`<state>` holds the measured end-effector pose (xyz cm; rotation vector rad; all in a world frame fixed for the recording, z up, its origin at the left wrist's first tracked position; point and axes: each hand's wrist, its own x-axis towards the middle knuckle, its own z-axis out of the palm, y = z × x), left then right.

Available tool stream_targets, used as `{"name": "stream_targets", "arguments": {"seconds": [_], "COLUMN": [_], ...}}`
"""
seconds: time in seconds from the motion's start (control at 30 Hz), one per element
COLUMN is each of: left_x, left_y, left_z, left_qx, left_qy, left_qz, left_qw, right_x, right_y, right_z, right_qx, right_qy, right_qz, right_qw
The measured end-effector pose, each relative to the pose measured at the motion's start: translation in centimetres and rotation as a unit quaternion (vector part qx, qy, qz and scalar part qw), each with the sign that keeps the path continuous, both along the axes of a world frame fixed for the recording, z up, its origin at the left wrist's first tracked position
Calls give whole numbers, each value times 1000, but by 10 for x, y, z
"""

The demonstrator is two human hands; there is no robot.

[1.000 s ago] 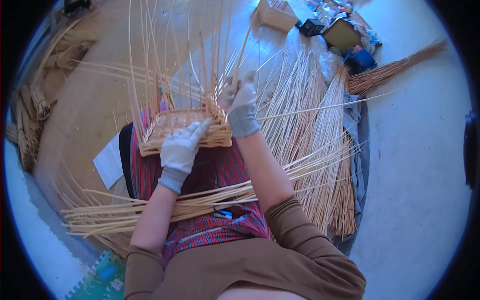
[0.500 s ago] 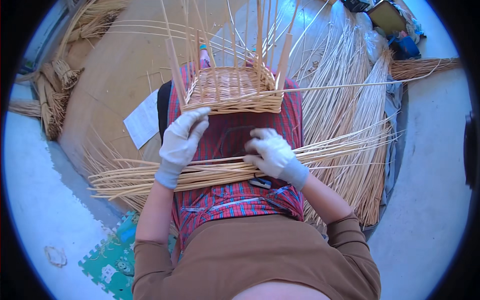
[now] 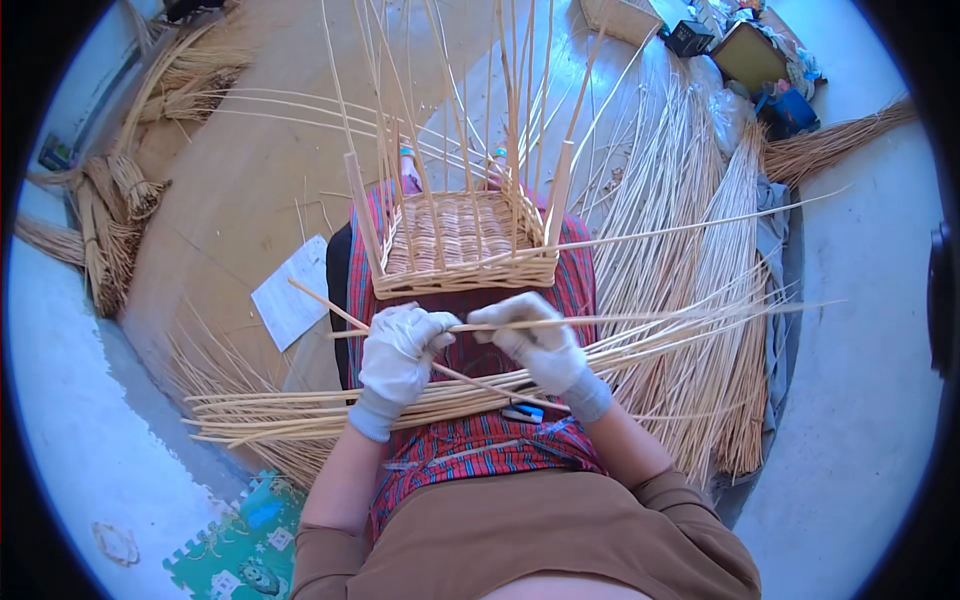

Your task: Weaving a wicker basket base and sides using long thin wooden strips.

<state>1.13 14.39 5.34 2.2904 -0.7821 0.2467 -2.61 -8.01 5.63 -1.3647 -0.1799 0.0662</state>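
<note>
Both of my hands wear pale gloves. My left hand (image 3: 405,350) is closed around a peeled willow rod (image 3: 600,320) that runs level toward the right; a second rod (image 3: 325,302) slants through the same hand, down across my lap. My right hand (image 3: 540,345) grips the level rod close to the left hand. Just beyond them, a partly woven rectangular basket (image 3: 470,278) rests on my legs, with tall upright stakes (image 3: 510,120) and flat wooden corner posts (image 3: 557,195). One long weaver (image 3: 690,227) sticks out from its near edge to the right.
Loose rods (image 3: 290,408) lie across my lap over a red plaid cloth (image 3: 450,447), with a small blue-and-white tool (image 3: 522,412) beside them. Long rod bundles (image 3: 690,200) spread at right; tied bundles (image 3: 105,215) lie at left. A white paper sheet (image 3: 290,295) is on the floor.
My hands have come closer together and now hold two rods, one raised above those on my lap. The view has shifted, so the basket appears lower in the picture.
</note>
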Motion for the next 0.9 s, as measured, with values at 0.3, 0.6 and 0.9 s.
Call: {"name": "stream_targets", "arguments": {"seconds": [0.3, 0.6, 0.9], "left_x": [24, 32, 38], "left_y": [4, 1, -1], "left_z": [-28, -42, -52], "left_qx": [-159, -112, -126], "left_qy": [121, 261, 66], "left_qz": [193, 185, 181], "left_qw": [961, 941, 973], "right_x": [27, 7, 34], "right_y": [-70, -71, -90], "right_z": [26, -27, -40], "right_qx": [10, 129, 87], "right_qy": [-38, 29, 123], "right_qz": [-328, -272, -240], "right_qw": [944, 953, 959]}}
